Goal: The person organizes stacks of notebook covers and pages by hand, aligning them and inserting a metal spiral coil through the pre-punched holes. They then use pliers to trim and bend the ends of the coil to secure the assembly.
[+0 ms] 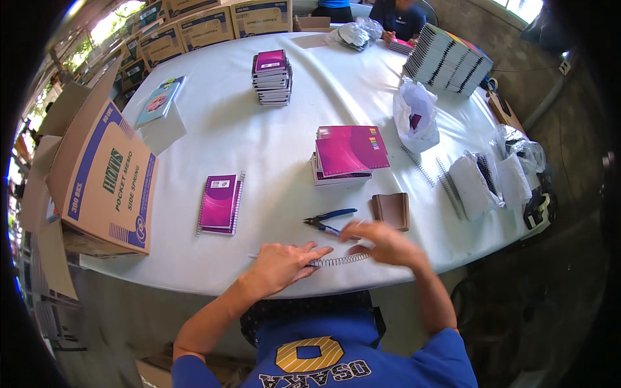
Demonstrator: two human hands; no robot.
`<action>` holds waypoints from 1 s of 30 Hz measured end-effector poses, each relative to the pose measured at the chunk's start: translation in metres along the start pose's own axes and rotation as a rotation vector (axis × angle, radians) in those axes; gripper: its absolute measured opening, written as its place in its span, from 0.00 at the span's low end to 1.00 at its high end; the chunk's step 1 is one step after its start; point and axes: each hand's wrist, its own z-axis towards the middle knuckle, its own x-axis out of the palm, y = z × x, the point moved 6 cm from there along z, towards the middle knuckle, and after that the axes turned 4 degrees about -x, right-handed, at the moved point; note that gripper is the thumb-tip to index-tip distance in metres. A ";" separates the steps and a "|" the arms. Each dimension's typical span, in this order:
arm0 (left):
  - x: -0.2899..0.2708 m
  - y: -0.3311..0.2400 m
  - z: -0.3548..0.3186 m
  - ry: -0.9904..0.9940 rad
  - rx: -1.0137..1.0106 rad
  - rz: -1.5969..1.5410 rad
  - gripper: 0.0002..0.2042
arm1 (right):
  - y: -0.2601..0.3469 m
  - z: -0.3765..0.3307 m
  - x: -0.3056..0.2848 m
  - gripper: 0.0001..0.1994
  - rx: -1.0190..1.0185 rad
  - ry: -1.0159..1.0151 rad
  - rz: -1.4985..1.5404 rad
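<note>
Near the table's front edge, my left hand (284,266) is closed over one end of a spiral wire coil (343,260). A thin pale edge shows to the left of this hand; what lies beneath the palm is hidden. My right hand (381,242) hovers over the coil's free right end, slightly blurred, with thumb and fingers apart and nothing visible between them. Just beyond it lie pliers (320,222) with dark blue handles. A brown block-shaped piece (391,212) sits to their right. To the left lie purple spiral notebooks (218,202), a smaller one on top.
Purple covers and pages (349,152) are stacked mid-table, with a notebook stack (272,77) farther back. An open carton (110,174) stands left. A white plastic bag (416,116), loose coils (449,187) and large stacked spiral books (446,61) occupy the right. Another person (401,22) sits at the far side.
</note>
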 end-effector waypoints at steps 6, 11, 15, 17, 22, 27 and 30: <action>0.001 -0.001 0.002 -0.128 0.045 0.136 0.32 | -0.062 -0.027 -0.078 0.28 0.298 0.095 -0.393; -0.011 0.028 -0.014 -0.153 -0.114 0.180 0.36 | -0.012 -0.001 -0.074 0.27 0.111 0.103 -0.004; -0.004 0.037 -0.009 -0.081 -0.072 0.160 0.37 | 0.014 0.050 -0.004 0.24 -0.010 0.359 0.165; -0.008 0.037 -0.008 -0.166 -0.042 0.170 0.37 | 0.012 0.053 -0.005 0.25 -0.086 0.346 0.312; -0.010 0.043 0.001 0.006 -0.084 0.048 0.39 | 0.008 0.060 -0.003 0.25 -0.025 0.242 0.158; -0.017 0.049 0.006 0.041 -0.122 0.073 0.41 | 0.018 0.060 -0.009 0.25 -0.094 0.231 0.455; -0.009 0.054 0.006 -0.033 -0.097 0.073 0.42 | 0.002 0.062 -0.010 0.25 -0.052 0.244 0.302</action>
